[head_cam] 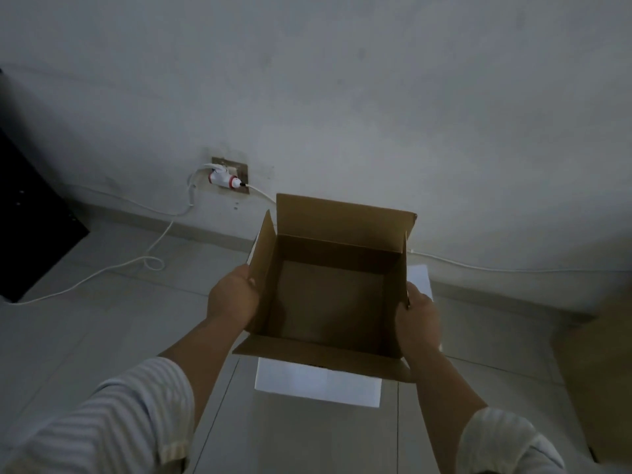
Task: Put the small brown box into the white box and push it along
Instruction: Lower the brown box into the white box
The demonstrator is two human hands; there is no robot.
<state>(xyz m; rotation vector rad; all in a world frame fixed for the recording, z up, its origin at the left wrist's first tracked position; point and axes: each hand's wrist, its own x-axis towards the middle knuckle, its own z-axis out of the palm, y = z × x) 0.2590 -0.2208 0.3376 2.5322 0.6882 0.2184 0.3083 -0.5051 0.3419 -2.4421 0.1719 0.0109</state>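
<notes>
Small brown box, open-topped with flaps up, is held in the air by both hands, directly over the white box on the tiled floor. Left hand is closed on the box's left wall at 9 o'clock, fingers curled over the edge below the flap; right hand is clamped on the right wall at 3 o'clock. Both are equally near, so it's a two-hand carry. White box shows only as a pale strip at 6 o'clock below the brown box and a white corner at 2 o'clock behind the right hand; its opening is hidden, so I can't tell how much clearance there is. Key relation: white box lies straight below the held box, so the next move looks like a plain lowering, sides squared up. A white cable runs along the floor at 10 o'clock, well apart.
</notes>
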